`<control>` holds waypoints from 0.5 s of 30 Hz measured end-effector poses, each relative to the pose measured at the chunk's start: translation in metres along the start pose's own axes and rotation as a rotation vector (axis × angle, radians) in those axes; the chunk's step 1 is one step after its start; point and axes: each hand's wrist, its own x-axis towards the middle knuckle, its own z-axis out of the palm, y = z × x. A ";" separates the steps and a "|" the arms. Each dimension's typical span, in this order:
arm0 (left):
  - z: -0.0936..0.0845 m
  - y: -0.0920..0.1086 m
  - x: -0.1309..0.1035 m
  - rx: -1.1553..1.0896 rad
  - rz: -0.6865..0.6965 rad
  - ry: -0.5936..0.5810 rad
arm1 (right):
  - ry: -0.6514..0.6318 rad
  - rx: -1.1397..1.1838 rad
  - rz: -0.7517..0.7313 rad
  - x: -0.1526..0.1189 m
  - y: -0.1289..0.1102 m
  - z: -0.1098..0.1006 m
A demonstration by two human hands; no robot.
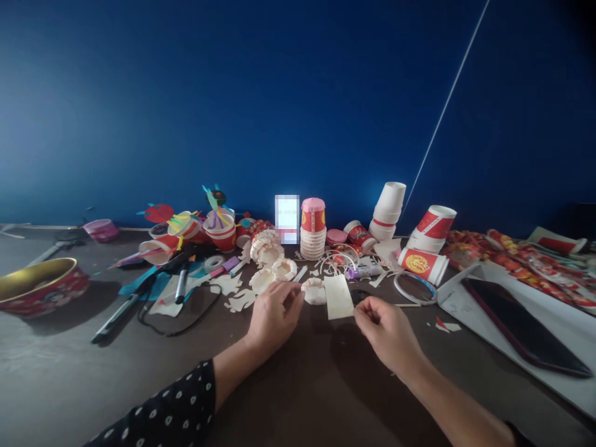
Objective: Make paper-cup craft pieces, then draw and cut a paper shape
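Note:
In front of me, my right hand pinches a pale rectangular piece of paper by its lower right corner, between thumb and forefinger. My left hand is closed, thumb and fingers drawn together just left of a white disc with a crimped rim. Whether its fingertips touch that disc or hold something small is hidden. More crimped white pieces lie just beyond the left hand. A stack of paper cups with a pink top piece stands behind the disc.
To the left are a patterned bowl, a marker and cups with coloured paper. Paper scraps litter the middle. On the right, a dark phone lies on a white box lid, near a red-and-white cup.

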 end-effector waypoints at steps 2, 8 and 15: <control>0.002 0.010 -0.003 -0.113 -0.119 -0.067 | -0.008 0.022 -0.022 -0.001 -0.001 0.001; 0.009 0.029 -0.009 -0.371 -0.374 -0.239 | -0.042 0.078 -0.071 -0.004 -0.002 0.003; 0.017 0.028 -0.013 -0.633 -0.530 -0.271 | -0.074 0.080 -0.105 -0.006 -0.003 0.006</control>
